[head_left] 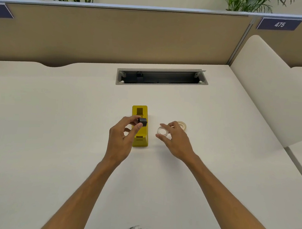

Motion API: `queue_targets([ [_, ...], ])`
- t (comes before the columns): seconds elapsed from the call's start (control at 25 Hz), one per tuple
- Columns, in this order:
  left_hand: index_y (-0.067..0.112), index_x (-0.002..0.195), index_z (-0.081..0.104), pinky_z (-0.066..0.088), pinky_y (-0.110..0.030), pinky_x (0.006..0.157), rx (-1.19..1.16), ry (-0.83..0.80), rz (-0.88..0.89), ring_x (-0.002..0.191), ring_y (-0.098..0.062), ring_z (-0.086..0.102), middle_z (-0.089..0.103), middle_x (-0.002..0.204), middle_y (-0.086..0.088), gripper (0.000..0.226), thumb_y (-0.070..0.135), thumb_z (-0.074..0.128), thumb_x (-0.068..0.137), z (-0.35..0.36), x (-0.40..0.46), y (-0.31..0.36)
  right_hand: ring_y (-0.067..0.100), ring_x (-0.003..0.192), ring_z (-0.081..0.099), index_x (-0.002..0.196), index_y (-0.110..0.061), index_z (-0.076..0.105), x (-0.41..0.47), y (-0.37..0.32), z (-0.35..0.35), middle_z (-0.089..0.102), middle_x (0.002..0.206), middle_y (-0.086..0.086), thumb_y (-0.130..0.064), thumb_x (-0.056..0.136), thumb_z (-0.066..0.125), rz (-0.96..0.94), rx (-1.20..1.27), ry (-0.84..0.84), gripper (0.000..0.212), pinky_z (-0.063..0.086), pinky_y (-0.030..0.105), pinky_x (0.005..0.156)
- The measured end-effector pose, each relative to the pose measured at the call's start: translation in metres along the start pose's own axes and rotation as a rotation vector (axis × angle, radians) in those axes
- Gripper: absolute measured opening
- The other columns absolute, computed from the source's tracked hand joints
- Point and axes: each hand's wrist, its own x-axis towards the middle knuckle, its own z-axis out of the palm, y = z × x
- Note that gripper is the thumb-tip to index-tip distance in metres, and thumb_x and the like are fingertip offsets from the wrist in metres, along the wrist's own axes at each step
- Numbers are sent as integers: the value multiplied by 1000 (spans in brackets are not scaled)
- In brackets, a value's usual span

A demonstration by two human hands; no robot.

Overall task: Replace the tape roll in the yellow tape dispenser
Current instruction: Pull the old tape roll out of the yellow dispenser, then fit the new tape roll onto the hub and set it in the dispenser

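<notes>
The yellow tape dispenser [140, 113] stands lengthwise on the white desk, its roll bay showing no roll. My left hand [121, 138] pinches a small black spool hub [143, 122] between thumb and forefinger, just above the dispenser's middle. To the right a thin clear tape ring [162, 131] lies flat on the desk. My right hand [176, 141] hovers over it with fingers spread, fingertips close around the ring; I cannot tell whether they touch it. Behind that hand a fuller cream tape roll [183, 125] lies partly hidden.
An open grey cable tray [161, 77] is cut into the desk behind the dispenser. A beige partition wall [116, 35] closes the back. A white divider panel [266, 86] rises along the right side. The desk's front edge is near my body.
</notes>
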Motion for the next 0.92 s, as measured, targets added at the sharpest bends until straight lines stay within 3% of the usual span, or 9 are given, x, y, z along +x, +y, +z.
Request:
queue_targets([
  [0.36,26,113,65,52,-43,80,40,-54,36,96,-15,62,66,98,6,22,25,60,92,4,-4,-6,22,126,46,142,-22,42,-1,23,25,55,133,2,-37,88,66,84,-73,42,61,44,39,94],
  [0.92,31,116,61,54,-40,78,80,-25,37,98,-8,62,68,104,10,24,26,60,92,2,-6,-6,16,118,53,132,-22,52,1,31,25,56,130,-4,-40,83,69,4,-38,85,55,47,35,91],
])
